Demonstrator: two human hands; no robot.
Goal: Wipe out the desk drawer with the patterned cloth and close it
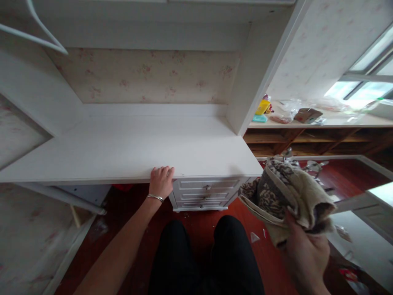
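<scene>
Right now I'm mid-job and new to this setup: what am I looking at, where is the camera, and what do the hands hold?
There is no machine: one head-worn camera looks down at a person's own two hands and knees. The left hand rests on the front edge of a white desk, a bracelet on its wrist. The right hand has its grip on a bunched brown patterned cloth, held off the desk. Small drawers sit below; a cluttered ledge lies under the window.
</scene>
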